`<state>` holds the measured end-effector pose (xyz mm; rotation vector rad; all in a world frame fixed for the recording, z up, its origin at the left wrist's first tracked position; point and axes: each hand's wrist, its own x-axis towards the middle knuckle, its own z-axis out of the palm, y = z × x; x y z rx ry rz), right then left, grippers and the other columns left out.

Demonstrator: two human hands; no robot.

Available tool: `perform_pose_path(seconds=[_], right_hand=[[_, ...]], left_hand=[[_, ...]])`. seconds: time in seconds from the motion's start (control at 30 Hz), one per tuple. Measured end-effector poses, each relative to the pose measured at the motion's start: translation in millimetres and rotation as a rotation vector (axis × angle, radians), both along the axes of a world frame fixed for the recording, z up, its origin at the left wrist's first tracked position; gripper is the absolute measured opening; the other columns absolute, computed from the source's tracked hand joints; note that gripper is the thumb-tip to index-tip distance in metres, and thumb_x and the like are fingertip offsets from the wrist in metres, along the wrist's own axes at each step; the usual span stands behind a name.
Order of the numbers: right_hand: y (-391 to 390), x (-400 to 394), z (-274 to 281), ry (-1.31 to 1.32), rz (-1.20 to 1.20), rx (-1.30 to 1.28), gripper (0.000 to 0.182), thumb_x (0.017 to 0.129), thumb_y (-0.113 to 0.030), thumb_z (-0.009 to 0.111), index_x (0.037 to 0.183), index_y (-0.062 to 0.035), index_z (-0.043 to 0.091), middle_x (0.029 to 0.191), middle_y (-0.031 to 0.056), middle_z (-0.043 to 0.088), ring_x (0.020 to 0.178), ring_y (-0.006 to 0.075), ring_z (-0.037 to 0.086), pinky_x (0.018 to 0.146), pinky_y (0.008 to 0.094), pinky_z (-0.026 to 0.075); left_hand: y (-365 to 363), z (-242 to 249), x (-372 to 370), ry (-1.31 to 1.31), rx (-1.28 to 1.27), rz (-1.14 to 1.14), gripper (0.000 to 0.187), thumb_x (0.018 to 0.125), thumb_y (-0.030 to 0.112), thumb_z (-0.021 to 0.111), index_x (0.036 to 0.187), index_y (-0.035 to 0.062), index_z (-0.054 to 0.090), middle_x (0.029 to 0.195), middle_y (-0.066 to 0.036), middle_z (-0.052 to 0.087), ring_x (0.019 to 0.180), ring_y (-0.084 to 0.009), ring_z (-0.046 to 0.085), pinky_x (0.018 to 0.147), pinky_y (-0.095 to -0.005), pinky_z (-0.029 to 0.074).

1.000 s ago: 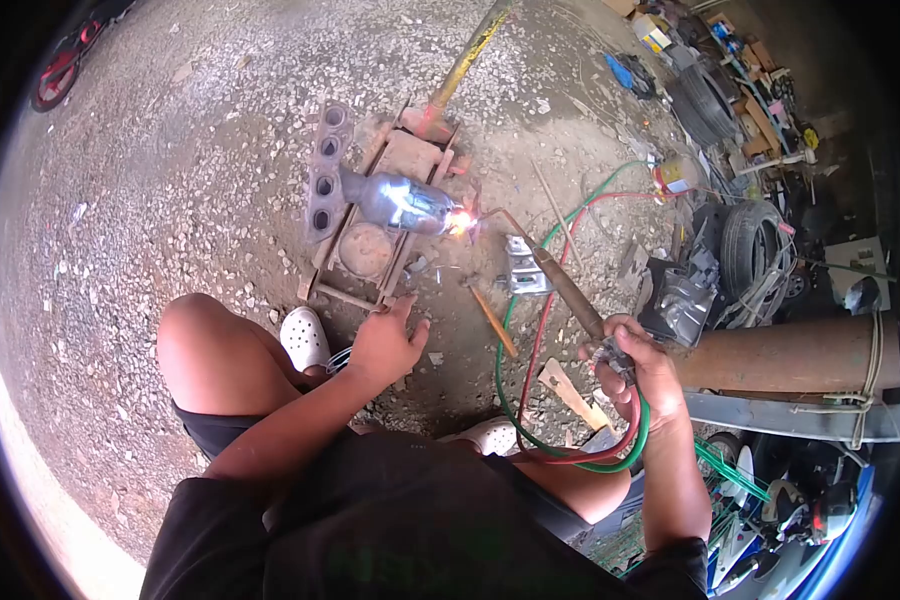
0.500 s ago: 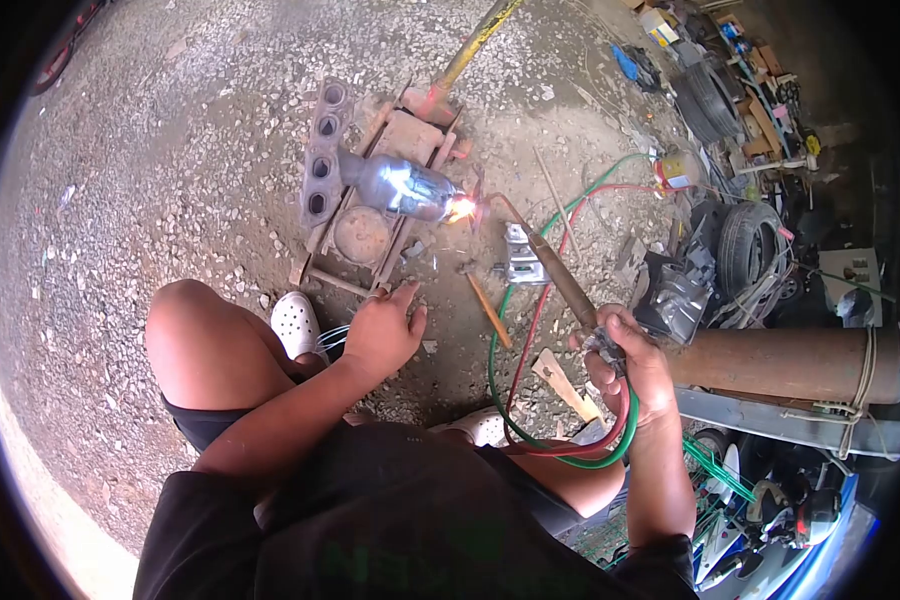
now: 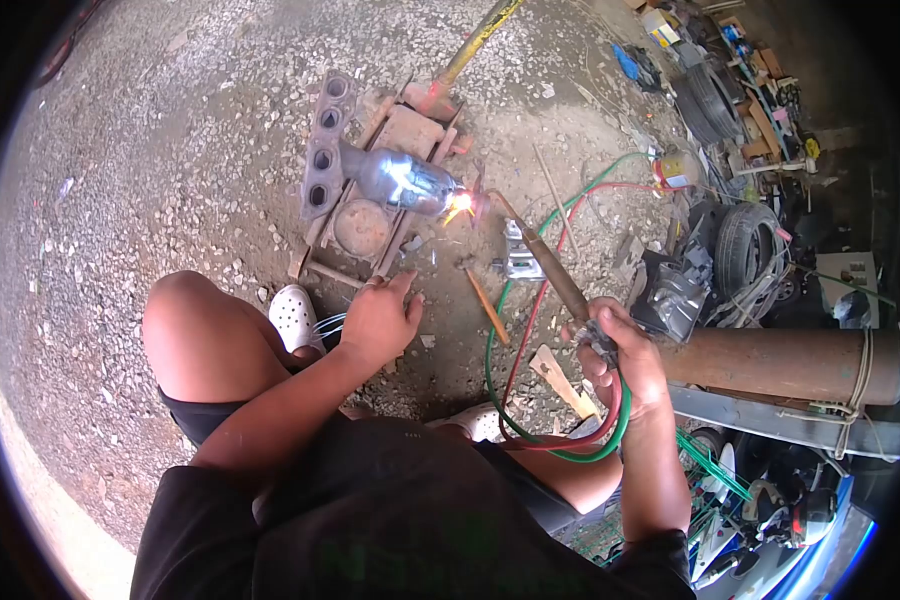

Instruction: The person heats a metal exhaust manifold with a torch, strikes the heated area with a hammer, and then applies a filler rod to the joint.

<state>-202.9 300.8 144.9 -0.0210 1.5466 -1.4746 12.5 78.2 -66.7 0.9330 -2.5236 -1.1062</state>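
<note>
My right hand (image 3: 625,360) is closed around the valve end of a cutting torch (image 3: 555,270), which slants up and left. Its tip is beside a bright glow (image 3: 461,201) at the right end of a metal canister (image 3: 405,182). A flange with several holes (image 3: 327,150) is joined to the canister's left end. Both lie across a rusty jack frame (image 3: 320,240). My left hand (image 3: 378,318) is just below the frame's lower end, thumb and forefinger apart, with nothing visible in it; its other fingers are partly hidden.
Green and red hoses (image 3: 518,385) loop under the torch. A wooden-handled tool (image 3: 487,307) and a shiny metal piece (image 3: 522,252) lie nearby. To the right are a large rusty cylinder (image 3: 770,365), tires (image 3: 748,245) and scrap.
The glow at the canister's end has changed shape, with orange flame showing below it. My left hand has shifted slightly up and left. My right hand keeps its grip on the torch.
</note>
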Motion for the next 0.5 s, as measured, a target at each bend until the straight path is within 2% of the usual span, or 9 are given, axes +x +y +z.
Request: perform_pose_path(seconds=[0.5], right_hand=[[-2.4, 8.0, 3.4, -0.012, -0.019, 0.017, 0.023, 0.112, -0.026, 0.065, 0.127, -0.0098, 0.06, 0.11, 0.0354, 0.069, 0.051, 0.0128, 0.052, 0.041, 0.021, 0.037]], left_hand=[[1.3, 4.4, 0.5, -0.009, -0.022, -0.028, 0.045, 0.101, 0.024, 0.068, 0.139, -0.0001, 0.07, 0.104, -0.03, 0.077, 0.105, -0.046, 0.073, 0.097, -0.0525, 0.061]])
